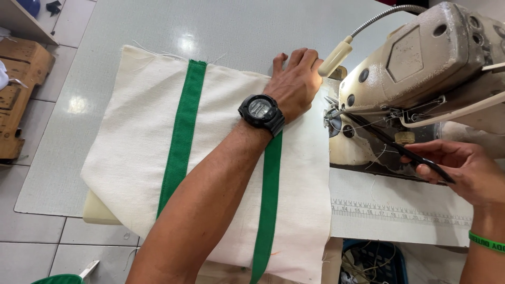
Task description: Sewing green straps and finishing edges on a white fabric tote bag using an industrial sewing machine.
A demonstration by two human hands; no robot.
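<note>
White tabletop bears cream cloth (142,147) pinned flat by left hand (294,84); right hand (463,168), frame right, grips black snips (400,150), seemingly trimming thread.

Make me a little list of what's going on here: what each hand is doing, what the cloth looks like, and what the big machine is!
Left hand: flat on the cloth, near the needle end of the machine
Right hand: holding black scissors, blades pointed toward the needle area
Cloth: cream fabric with two green stripes
Machine: cream sewing machine with a bendy lamp
Wrists: black watch on left, green band on right
Table: pale grey
</note>
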